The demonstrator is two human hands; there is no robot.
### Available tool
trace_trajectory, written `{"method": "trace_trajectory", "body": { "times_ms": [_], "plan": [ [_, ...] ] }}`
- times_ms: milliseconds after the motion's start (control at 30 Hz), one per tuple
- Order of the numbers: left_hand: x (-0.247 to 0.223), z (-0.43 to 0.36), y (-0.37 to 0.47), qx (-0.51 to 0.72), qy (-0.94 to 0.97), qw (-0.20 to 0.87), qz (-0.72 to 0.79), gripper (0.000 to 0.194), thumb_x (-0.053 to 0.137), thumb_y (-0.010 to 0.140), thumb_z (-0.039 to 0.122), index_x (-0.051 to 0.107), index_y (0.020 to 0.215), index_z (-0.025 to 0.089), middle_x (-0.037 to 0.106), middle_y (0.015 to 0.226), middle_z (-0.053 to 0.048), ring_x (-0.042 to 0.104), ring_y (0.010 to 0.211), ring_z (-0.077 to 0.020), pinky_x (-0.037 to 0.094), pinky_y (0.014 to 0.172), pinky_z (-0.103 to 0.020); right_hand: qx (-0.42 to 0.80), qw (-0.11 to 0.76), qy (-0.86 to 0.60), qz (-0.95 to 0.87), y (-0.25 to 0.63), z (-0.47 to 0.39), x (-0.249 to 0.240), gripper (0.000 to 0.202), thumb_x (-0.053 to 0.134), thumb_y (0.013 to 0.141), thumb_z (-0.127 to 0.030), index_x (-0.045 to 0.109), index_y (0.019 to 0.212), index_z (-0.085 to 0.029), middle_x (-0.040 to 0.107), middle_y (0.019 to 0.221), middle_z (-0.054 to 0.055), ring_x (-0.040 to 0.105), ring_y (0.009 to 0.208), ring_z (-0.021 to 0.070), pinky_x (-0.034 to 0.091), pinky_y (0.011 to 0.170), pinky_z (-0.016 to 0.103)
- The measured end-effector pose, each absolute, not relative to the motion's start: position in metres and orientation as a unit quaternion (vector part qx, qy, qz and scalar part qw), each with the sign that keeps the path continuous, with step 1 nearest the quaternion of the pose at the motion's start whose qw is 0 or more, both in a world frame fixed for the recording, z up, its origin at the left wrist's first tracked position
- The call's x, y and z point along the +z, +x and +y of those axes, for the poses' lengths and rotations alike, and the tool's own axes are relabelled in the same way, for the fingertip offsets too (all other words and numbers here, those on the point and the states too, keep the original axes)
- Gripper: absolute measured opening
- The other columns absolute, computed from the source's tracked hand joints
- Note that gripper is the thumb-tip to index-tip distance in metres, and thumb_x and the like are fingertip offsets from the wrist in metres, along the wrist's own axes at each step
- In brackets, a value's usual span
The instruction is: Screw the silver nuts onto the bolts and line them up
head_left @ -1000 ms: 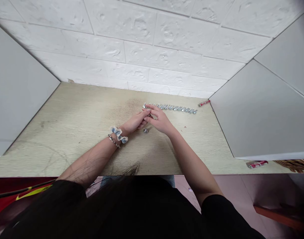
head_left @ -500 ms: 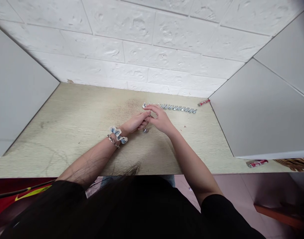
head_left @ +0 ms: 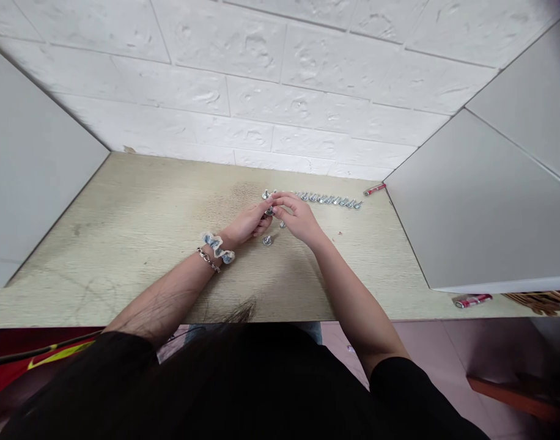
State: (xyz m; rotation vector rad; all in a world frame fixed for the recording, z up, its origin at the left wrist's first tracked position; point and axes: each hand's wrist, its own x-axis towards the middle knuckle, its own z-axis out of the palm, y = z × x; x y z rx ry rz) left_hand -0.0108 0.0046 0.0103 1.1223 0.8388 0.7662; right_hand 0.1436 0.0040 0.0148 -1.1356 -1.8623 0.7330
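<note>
Your two hands are together over the middle of the tabletop (head_left: 161,208), their fingertips meeting around one small metal piece (head_left: 269,211). Your left hand (head_left: 247,226) pinches it between thumb and fingers; your right hand (head_left: 301,221) has its fingertips up against it, though whether these grip or only touch I cannot tell.

At the right edge of the table lies a brown wicker item (head_left: 539,302), partly cut off — it may be a basket, but its contents cannot be made out.

By count, three similar pieces lie singly near your hands: a near piece (head_left: 268,241) below your left fingers, a half-hidden piece (head_left: 282,225) just beside your right hand, and an upright piece (head_left: 265,194) just beyond the fingertips. To the right of your fingers runs a row of metal pieces (head_left: 330,200), about eight or nine in view — they crowd together, and your right hand covers part of that line, so the total is unsure.

There are two red cylinders: a far cylinder (head_left: 375,189) beside the corner of the right panel (head_left: 486,201), and a near cylinder (head_left: 473,300) by the wicker. Your left wrist carries one scrunchie (head_left: 219,247) and one chain bracelet (head_left: 209,260).
</note>
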Motion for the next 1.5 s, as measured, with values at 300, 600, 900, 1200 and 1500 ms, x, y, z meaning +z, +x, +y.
{"method": "trace_trajectory", "body": {
  "times_ms": [300, 600, 900, 1200, 1500],
  "plan": [
    [0.007, 0.004, -0.009, 0.331, 0.54, 0.685, 0.36, 0.04, 0.045, 0.087, 0.052, 0.037, 0.066, 0.019, 0.024, 0.046, 0.009, 0.018, 0.036, -0.0036, 0.014, 0.033, -0.017, 0.26, 0.384, -0.444, -0.766, 0.137, 0.001, 0.011, 0.022, 0.061, 0.08, -0.023, 0.069, 0.1, -0.023, 0.062, 0.117, 0.006, 0.054, 0.112, 0.0203, 0.039, 0.102, 0.041],
    [0.011, 0.004, -0.012, 0.309, 0.571, 0.643, 0.407, 0.047, 0.048, 0.085, 0.054, 0.034, 0.058, 0.018, 0.026, 0.049, 0.007, 0.02, 0.038, -0.0027, 0.013, 0.036, -0.019, 0.205, 0.376, -0.469, -0.772, 0.135, -0.002, 0.014, 0.009, 0.061, 0.079, -0.019, 0.07, 0.078, -0.021, 0.066, 0.099, 0.003, 0.057, 0.099, 0.0201, 0.042, 0.094, 0.04],
    [0.012, 0.004, -0.013, 0.311, 0.6, 0.606, 0.419, 0.051, 0.049, 0.082, 0.059, 0.033, 0.056, 0.018, 0.025, 0.048, 0.007, 0.019, 0.039, -0.0035, 0.01, 0.037, -0.023, 0.152, 0.397, -0.477, -0.769, 0.136, -0.001, 0.009, 0.007, 0.064, 0.077, -0.021, 0.071, 0.078, -0.023, 0.065, 0.098, 0.003, 0.057, 0.098, 0.0208, 0.042, 0.094, 0.041],
    [0.01, 0.008, -0.014, 0.362, 0.535, 0.603, 0.469, 0.053, 0.052, 0.078, 0.061, 0.03, 0.053, 0.019, 0.022, 0.045, 0.008, 0.016, 0.038, -0.0031, 0.01, 0.037, -0.022, 0.22, 0.387, -0.494, -0.747, 0.138, 0.0, 0.012, 0.021, 0.06, 0.078, -0.025, 0.071, 0.096, -0.023, 0.063, 0.117, 0.005, 0.054, 0.113, 0.0215, 0.038, 0.103, 0.041],
    [0.011, 0.007, -0.014, 0.353, 0.529, 0.64, 0.431, 0.049, 0.052, 0.08, 0.058, 0.036, 0.055, 0.018, 0.024, 0.044, 0.008, 0.017, 0.037, -0.0032, 0.01, 0.036, -0.021, 0.247, 0.407, -0.524, -0.706, 0.14, 0.001, 0.018, 0.02, 0.069, 0.071, -0.027, 0.068, 0.091, -0.022, 0.064, 0.105, 0.005, 0.056, 0.106, 0.0224, 0.043, 0.094, 0.042]
  ]
}}
